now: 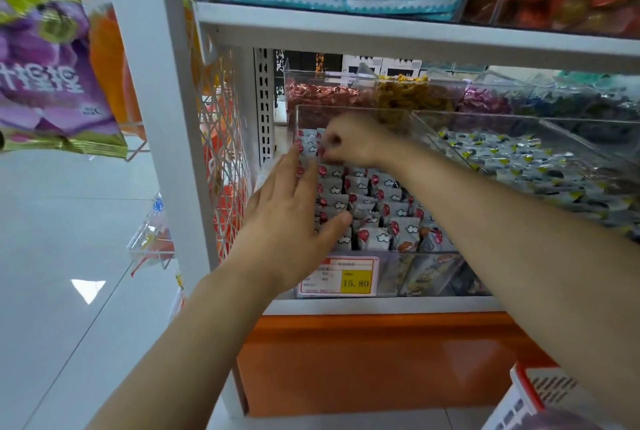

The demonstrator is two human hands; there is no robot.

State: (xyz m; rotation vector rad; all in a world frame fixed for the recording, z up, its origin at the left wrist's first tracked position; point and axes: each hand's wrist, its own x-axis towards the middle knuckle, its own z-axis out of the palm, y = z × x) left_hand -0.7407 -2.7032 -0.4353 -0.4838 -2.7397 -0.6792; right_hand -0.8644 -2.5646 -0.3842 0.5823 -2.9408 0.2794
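Observation:
A clear plastic bin [349, 110] on a white shop shelf holds rows of small grey snack packets with red spots [374, 208]. My left hand [291, 211] lies flat with straight fingers against the left rows of packets. My right hand [353, 142] reaches to the bin's far left corner, its fingers curled and pinching a packet there. The pinched packet is mostly hidden by the fingers.
A price tag reading 16.80 [341, 277] sits on the bin's front. A second clear bin [519, 152] of grey and yellow packets stands to the right. Shelf above [415, 38] carries blue packs. A white upright post [166, 118] and hanging bags stand left. A red-and-white basket [533, 395] is at the lower right.

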